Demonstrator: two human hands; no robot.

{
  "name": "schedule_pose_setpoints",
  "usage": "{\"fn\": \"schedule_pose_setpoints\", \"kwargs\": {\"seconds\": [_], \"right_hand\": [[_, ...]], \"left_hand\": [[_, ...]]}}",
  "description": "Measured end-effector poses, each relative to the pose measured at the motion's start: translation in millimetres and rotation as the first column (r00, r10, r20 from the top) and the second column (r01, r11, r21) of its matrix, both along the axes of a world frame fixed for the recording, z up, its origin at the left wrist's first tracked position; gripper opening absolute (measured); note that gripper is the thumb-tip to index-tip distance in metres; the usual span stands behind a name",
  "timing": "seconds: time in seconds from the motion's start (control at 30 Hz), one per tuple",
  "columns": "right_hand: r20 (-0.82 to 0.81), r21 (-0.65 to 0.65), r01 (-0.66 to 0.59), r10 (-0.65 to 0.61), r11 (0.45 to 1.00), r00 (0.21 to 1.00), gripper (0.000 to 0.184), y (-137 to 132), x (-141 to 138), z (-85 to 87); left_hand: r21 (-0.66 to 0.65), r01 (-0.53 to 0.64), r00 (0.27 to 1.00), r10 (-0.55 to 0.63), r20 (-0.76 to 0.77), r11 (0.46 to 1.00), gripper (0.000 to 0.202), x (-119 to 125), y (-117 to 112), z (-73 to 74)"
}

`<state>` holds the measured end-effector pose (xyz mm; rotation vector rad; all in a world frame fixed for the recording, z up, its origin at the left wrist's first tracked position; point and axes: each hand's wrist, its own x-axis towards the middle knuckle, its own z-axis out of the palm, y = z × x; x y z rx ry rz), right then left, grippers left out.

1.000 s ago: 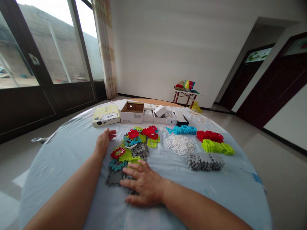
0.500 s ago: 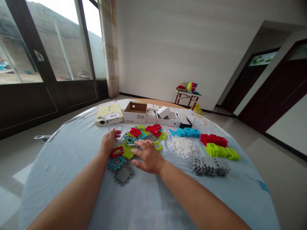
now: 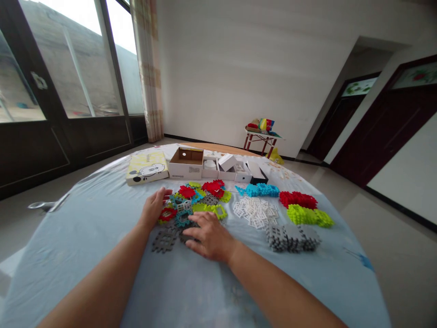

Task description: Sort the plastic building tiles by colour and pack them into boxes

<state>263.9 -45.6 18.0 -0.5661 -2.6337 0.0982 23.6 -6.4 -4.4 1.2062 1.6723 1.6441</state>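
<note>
A loose, mixed pile of notched plastic building pieces lies between my hands. My left hand (image 3: pixel 154 207) rests at the pile's left edge, fingers stretched out, beside a red frame piece (image 3: pixel 168 213). My right hand (image 3: pixel 210 234) spreads over the near right part of the pile, its fingertips by a teal piece (image 3: pixel 183 217) and partly covering a dark grey one. A grey square piece (image 3: pixel 164 240) lies flat nearest me. Farther back in the pile are red pieces (image 3: pixel 214 187) and a lime green frame (image 3: pixel 218 210).
To the right are a white heap of small frames (image 3: pixel 256 212) and rows of blue (image 3: pixel 262 189), red (image 3: pixel 298 199), lime (image 3: pixel 309 215) and grey pieces (image 3: pixel 292 238). A yellow box lid (image 3: pixel 148 168), an open box (image 3: pixel 186 164) and small white boxes (image 3: pixel 228 162) stand behind.
The view has shifted slightly. Pieces in the pile have been moved about: the near grey piece lies differently and the teal frame is closer to my right fingers. Both hands stay spread.
</note>
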Motion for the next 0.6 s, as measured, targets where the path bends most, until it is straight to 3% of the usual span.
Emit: {"fn": "schedule_pose_setpoints", "kwargs": {"seconds": [0.1, 0.17, 0.33, 0.47, 0.6], "right_hand": [[-0.071, -0.045, 0.043, -0.046, 0.998, 0.996, 0.028, -4, 24, 2.4], [-0.098, -0.068, 0.068, -0.074, 0.995, 0.992, 0.027, -5, 41, 1.2], [-0.138, -0.097, 0.097, -0.110, 0.991, 0.984, 0.024, -11, 77, -5.6], [-0.157, -0.115, 0.103, -0.121, 0.988, 0.980, 0.023, -16, 93, -10.6], [-0.198, -0.148, 0.120, -0.148, 0.982, 0.969, 0.023, -17, 98, -15.1]], "left_hand": [[-0.032, 0.012, 0.975, -0.019, -0.220, 0.999, 0.053, 3, -1, 2.4], [-0.044, 0.031, 0.918, -0.046, -0.394, 0.999, 0.048, 5, -2, 5.1], [-0.014, 0.100, 0.649, -0.076, -0.757, 0.995, 0.039, 18, -6, 14.5], [-0.090, 0.132, 0.492, -0.144, -0.859, 0.987, 0.032, 30, -11, 22.2], [-0.155, 0.141, 0.458, -0.203, -0.865, 0.978, 0.027, 37, -14, 28.5]]}}
